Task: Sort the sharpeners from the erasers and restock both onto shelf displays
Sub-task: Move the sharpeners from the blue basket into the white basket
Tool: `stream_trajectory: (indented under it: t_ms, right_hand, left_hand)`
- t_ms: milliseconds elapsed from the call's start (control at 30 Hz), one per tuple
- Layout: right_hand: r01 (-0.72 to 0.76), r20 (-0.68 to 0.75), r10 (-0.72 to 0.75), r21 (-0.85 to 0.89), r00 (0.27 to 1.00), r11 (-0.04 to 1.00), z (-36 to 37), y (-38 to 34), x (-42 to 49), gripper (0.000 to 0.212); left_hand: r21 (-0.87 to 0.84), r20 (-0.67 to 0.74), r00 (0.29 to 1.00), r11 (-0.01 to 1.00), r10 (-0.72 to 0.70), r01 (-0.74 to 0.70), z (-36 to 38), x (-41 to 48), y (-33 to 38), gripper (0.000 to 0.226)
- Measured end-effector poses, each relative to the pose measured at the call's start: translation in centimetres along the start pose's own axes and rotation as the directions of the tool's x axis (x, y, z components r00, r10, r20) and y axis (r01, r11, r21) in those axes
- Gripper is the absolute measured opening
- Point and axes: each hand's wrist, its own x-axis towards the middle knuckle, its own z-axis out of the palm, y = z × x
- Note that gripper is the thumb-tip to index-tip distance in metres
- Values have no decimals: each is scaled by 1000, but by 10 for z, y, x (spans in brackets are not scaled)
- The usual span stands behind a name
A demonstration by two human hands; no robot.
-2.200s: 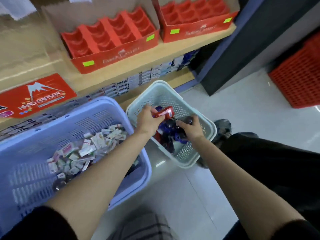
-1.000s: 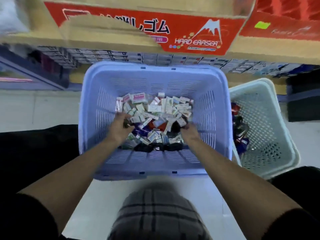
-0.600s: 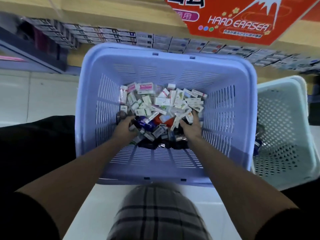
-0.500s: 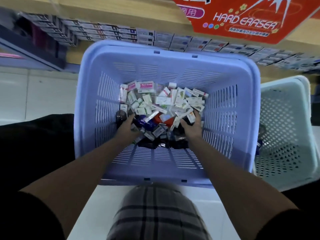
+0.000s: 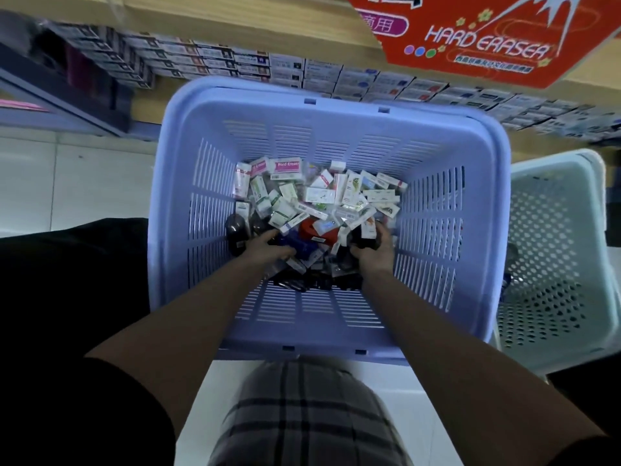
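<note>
A large lavender slotted plastic basket (image 5: 336, 107) is sitting on the pale tiled floor (image 5: 84, 183) in the middle of the view. Both bare forearms are reaching into it from 6 o'clock.

Inside, a heap of small white paper-sleeved erasers (image 5: 316, 195) is filling the 12 o'clock half of the bottom. Dark rounded plastic sharpeners (image 5: 302, 282) are lying along the heap's 6 o'clock edge. A red plastic sharpener (image 5: 311, 230) is showing at the heap's centre, and a black barrel-shaped sharpener (image 5: 236, 227) is lying at its 9 o'clock side.

The left grip (image 5: 270, 248) is digging into the pile with its fingers curled against a dark blue sharpener (image 5: 299, 245). Whether it is actually grasping it cannot be told. The right grip (image 5: 373, 252), at the pile's 3 o'clock edge, is clenching round a black rounded sharpener (image 5: 364, 238).

A pale mint perforated plastic basket (image 5: 551, 164) is standing just beside the lavender one at 3 o'clock. At 1 o'clock a red cardboard display box printed "HARD ERASER" (image 5: 487, 45) is resting on a wooden shelf (image 5: 235, 15). Rows of small stacked boxes (image 5: 336, 74) are lining the shelf below it. A dark plaid cloth (image 5: 302, 418) is showing at 6 o'clock.
</note>
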Motion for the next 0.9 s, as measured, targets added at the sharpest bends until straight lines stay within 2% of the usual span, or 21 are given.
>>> stream_trajectory:
  t_ms: [133,200,300,367,433,467,567,667,800,900]
  right_hand:
    - [-25,35,25,16,999,1000,-8,-2,-6,63]
    - [-53,33,53,3,998,999,-11,3,-9,65]
    - [-37,44,40,-59,998,998,-15,5,-13,64]
    - [-28,56,30,-35,998,999,-17,-1,-18,60]
    - [-29,84,26,38,996,999,-21,-12,-25,51]
    - [27,106,-29,24,994,999,-26,-16,-30,50]
    - [281,190,-256,-118,948,953,-40,-36,-56,64]
    - [470,220,-458,-4,861,882,-61,-63,-90,65]
    - [612,201,-625,127,754,780,-117,-88,-124,61]
    - [627,61,-647,198,760,754,-170,-89,-125,68]
  left_hand:
    - [110,-129,988,991,86,-72,12,-5,-4,44]
    - [176,-179,972,977,154,-122,20,-8,-9,40]
    - [139,-234,961,983,149,-118,25,-16,-8,39]
    - [107,-244,958,986,153,-130,21,-23,-2,40]
    - [102,-184,969,984,166,-149,20,-37,8,37]
    - [74,-145,973,983,180,-171,20,-45,13,32]
    - [14,-111,952,959,284,-284,28,-69,25,19]
    - [-59,-79,918,917,389,-393,43,-98,42,24]
    - [-179,-36,824,807,566,-562,74,-143,75,20]
    - [-223,32,748,734,663,-642,109,-175,100,15]
